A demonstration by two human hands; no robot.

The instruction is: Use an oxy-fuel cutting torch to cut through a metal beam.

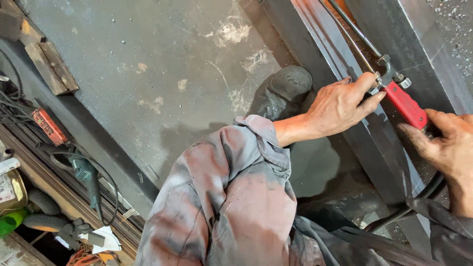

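Observation:
A cutting torch with a red handle [406,105] and thin metal tubes [355,30] lies across a long steel beam [315,34]. My right hand [446,143] grips the rear of the red handle. The fingers of my left hand [340,106] pinch a small valve knob [377,87] at the front of the handle. My left sleeve [231,197] is grey and stained. Black hoses [419,199] run back from the torch under my right wrist.
A large steel plate [148,64] lies to the left, with a black boot [283,93] on it. Wooden blocks [49,66] sit at its far-left edge. Below lie a green angle grinder [86,172], a red tool [48,127], cables, gloves [74,230] and scraps.

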